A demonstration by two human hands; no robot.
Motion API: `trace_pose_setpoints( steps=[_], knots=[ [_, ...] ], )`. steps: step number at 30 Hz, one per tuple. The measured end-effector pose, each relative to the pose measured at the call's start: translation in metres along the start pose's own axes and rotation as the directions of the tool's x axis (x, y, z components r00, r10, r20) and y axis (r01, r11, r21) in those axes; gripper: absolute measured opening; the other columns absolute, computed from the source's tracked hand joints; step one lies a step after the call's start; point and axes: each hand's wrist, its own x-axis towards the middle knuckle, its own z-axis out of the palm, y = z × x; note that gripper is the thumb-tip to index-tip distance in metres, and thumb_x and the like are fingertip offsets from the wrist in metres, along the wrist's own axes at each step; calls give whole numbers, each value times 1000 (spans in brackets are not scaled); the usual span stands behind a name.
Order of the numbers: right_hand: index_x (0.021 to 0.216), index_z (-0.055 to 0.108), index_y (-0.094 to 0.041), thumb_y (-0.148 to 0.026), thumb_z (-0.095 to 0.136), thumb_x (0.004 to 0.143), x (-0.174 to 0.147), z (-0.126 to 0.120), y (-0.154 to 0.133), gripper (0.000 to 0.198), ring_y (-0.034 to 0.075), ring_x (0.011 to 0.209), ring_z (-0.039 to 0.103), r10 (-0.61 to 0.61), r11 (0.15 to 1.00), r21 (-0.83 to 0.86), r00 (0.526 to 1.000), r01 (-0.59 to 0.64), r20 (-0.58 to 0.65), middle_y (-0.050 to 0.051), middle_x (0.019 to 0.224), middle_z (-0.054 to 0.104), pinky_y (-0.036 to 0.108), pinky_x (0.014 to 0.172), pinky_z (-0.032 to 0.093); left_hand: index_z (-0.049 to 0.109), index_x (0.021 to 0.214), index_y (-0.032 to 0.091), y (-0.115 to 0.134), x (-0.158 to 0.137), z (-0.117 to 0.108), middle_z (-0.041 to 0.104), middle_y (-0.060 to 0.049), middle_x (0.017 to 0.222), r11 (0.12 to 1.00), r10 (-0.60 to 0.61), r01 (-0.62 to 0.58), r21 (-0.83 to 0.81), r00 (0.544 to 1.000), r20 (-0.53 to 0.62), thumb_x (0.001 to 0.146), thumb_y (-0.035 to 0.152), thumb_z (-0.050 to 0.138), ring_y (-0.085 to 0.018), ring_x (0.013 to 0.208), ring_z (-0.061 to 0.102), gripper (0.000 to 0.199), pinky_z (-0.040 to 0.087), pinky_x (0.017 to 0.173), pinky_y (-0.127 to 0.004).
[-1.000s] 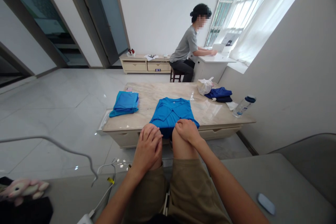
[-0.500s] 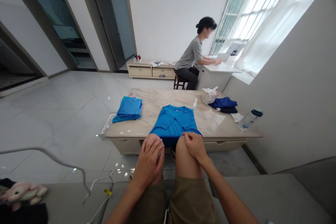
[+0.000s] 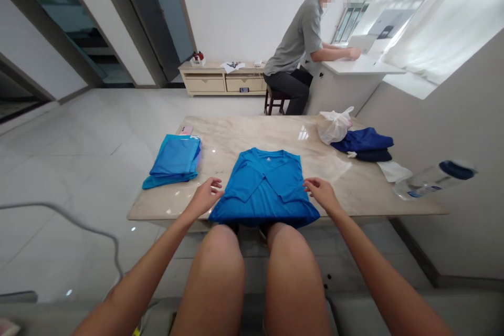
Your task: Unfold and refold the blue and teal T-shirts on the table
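A blue shirt (image 3: 271,194) lies on the marble-topped table (image 3: 228,128), its sleeves folded inward across the front and its lower part hanging over the near edge. Just off its left side is my left hand (image 3: 207,195), fingers loosely curled and apart, holding nothing. My right hand (image 3: 321,193) is at the shirt's right side, empty, with fingers apart near the fabric; whether they touch it I cannot tell. To the left sits a stack of folded blue clothes (image 3: 175,157).
On the table's right are a white plastic bag (image 3: 334,126), dark blue clothes (image 3: 364,143), white paper (image 3: 394,171) and a clear bottle (image 3: 429,181). A phone (image 3: 186,130) lies behind the folded stack. Beyond, a person (image 3: 301,42) sits at a white desk (image 3: 354,65).
Both hands have left my knees and moved forward and apart to either side of the shirt. The view has moved closer to the table. The shirt keeps its folded shape.
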Motion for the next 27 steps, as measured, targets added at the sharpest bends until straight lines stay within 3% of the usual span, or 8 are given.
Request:
trace_pose_setpoints(
  steps=[4,7,10,13,17,20,24,27],
  knots=[
    [105,76,-16,-32,75,84,75,3,14,26,27,101,78,-16,987,-158,987,-9,-158,15,109,81,36,91,60,65,121,18,-19,82,40,78,-14,122,986,-9,17,169,999,-49,84,35,80,-27,104,79,43,63,93,-39],
    [114,74,-16,-38,77,88,119,16,17,34,23,87,78,45,993,-98,981,-64,-188,14,114,81,32,81,60,63,127,17,-20,133,63,78,-16,126,960,-14,44,278,994,-110,91,39,78,-28,107,78,45,61,97,-39],
    [124,70,-15,-46,80,88,153,30,17,48,20,72,75,119,990,-47,973,-131,-198,12,109,82,30,69,57,64,129,16,-14,172,76,78,-18,127,918,10,42,395,992,-129,92,53,79,-33,118,75,54,57,99,-40],
    [115,74,-16,-48,88,79,173,38,15,50,24,80,76,58,984,-151,976,-91,-212,11,100,82,29,69,55,69,123,20,-10,193,82,80,-15,123,889,17,15,458,998,-64,88,60,81,-35,119,73,55,55,94,-37],
    [83,76,-20,-40,89,75,168,40,8,24,25,82,75,-30,947,-320,995,-2,-95,6,78,78,28,67,52,76,116,24,-12,191,81,83,-10,115,885,-28,-13,466,996,81,88,49,79,-33,114,75,37,54,86,-34],
    [67,71,-21,-37,85,78,142,36,-4,23,23,73,73,-27,937,-349,1000,25,1,3,66,71,27,64,50,81,101,23,-11,173,71,84,-9,101,896,-42,-22,443,990,134,85,39,79,-31,102,78,23,53,80,-32],
    [83,76,-17,-30,81,83,102,28,-31,14,20,60,70,-52,948,-313,998,61,37,2,70,73,27,61,52,79,82,21,0,141,44,80,-5,81,912,-23,-40,409,989,148,78,34,79,-26,84,76,14,53,73,-29],
    [100,77,-15,-25,78,86,85,22,-55,17,19,61,71,-85,947,-309,996,92,35,4,75,75,28,66,55,77,82,20,14,126,20,80,-5,82,915,6,-48,400,994,107,76,32,79,-26,85,75,14,55,75,-29]
  ],
)
